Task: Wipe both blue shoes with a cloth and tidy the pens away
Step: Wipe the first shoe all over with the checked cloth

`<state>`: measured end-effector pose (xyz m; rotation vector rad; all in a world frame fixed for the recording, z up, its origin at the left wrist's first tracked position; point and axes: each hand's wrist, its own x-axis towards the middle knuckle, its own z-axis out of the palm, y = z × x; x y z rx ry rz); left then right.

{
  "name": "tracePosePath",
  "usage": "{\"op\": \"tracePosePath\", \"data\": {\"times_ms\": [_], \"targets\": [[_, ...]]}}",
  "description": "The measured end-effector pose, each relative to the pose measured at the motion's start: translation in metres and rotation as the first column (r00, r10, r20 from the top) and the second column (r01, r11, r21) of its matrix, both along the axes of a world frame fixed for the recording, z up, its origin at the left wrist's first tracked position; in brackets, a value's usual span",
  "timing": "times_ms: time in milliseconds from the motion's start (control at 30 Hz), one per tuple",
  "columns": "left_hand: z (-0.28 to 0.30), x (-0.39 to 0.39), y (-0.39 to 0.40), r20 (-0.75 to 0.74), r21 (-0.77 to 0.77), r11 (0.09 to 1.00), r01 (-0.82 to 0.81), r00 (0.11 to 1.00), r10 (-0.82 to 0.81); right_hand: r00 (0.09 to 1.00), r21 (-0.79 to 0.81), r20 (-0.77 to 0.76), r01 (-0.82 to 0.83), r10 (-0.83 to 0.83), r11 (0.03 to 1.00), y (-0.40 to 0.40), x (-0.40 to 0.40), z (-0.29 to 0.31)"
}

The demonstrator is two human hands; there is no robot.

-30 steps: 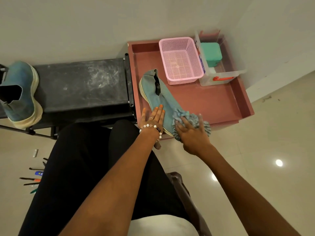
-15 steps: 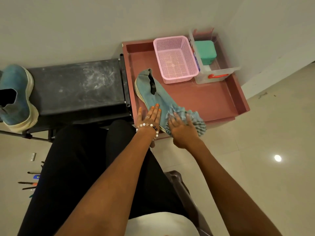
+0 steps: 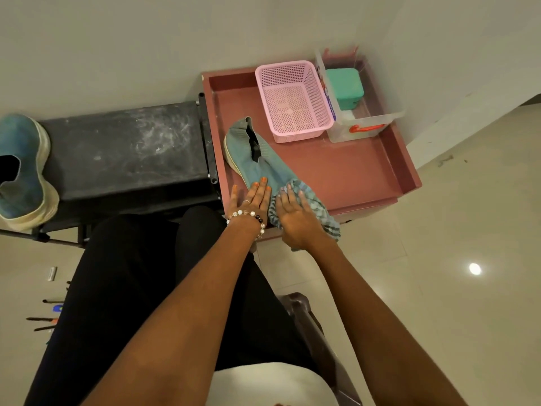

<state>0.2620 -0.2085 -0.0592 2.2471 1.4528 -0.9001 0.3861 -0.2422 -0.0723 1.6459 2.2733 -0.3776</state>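
Note:
One blue shoe (image 3: pixel 257 155) lies on its side in the pink tray (image 3: pixel 345 171), toe toward me. My left hand (image 3: pixel 251 200) rests flat on the shoe's front, fingers straight. My right hand (image 3: pixel 295 218) presses a blue striped cloth (image 3: pixel 319 210) flat onto the toe, which the cloth hides. The second blue shoe (image 3: pixel 22 171) sits on the black bench (image 3: pixel 123 145) at the far left. Several pens (image 3: pixel 44 319) lie on the floor at the lower left, partly hidden by my leg.
A pink mesh basket (image 3: pixel 292 101) and a clear plastic box (image 3: pixel 363 124) holding a green case (image 3: pixel 345 86) stand at the back of the tray. The wall runs behind. Tiled floor spreads to the right. My black-trousered legs fill the lower middle.
My right hand with the cloth has slid a little from the toe's right side toward my left hand. The left hand stays flat on the shoe.

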Motion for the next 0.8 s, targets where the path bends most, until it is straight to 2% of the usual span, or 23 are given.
{"op": "tracePosePath", "data": {"times_ms": [133,233,333,433,567,633,733,800], "targets": [[-0.007,-0.001,0.0,0.011,0.005,1.0,-0.007,1.0,0.007,0.994,-0.029,-0.103,0.034,-0.037,0.999,-0.034,0.016,0.005],[-0.018,-0.004,0.0,0.022,0.046,0.999,-0.021,1.0,0.02,0.987,0.032,-0.023,0.158,-0.157,0.987,-0.05,0.031,0.013],[-0.013,-0.001,-0.003,0.029,0.024,1.0,-0.011,1.0,0.011,0.96,0.073,0.053,0.27,-0.275,0.96,-0.049,-0.002,0.013],[-0.011,-0.002,-0.003,0.052,0.056,0.998,-0.003,0.999,0.0,0.922,-0.014,-0.087,0.377,-0.376,0.926,-0.025,-0.044,0.003],[-0.007,-0.006,-0.001,0.05,0.013,1.0,0.006,0.999,-0.007,0.912,-0.087,-0.314,0.248,-0.262,0.965,-0.011,-0.022,-0.001],[-0.004,-0.004,-0.002,0.042,0.019,1.0,0.003,0.999,-0.004,0.907,-0.05,-0.369,0.196,-0.2,0.979,-0.026,0.002,0.005],[-0.004,-0.003,-0.003,0.054,0.039,0.999,0.005,0.999,-0.007,0.918,0.083,-0.332,0.259,-0.218,0.962,-0.054,0.024,0.006],[-0.005,-0.003,-0.005,0.047,0.071,0.997,0.026,0.998,-0.03,0.928,0.105,-0.276,0.287,-0.25,0.952,-0.061,0.022,0.002]]}}
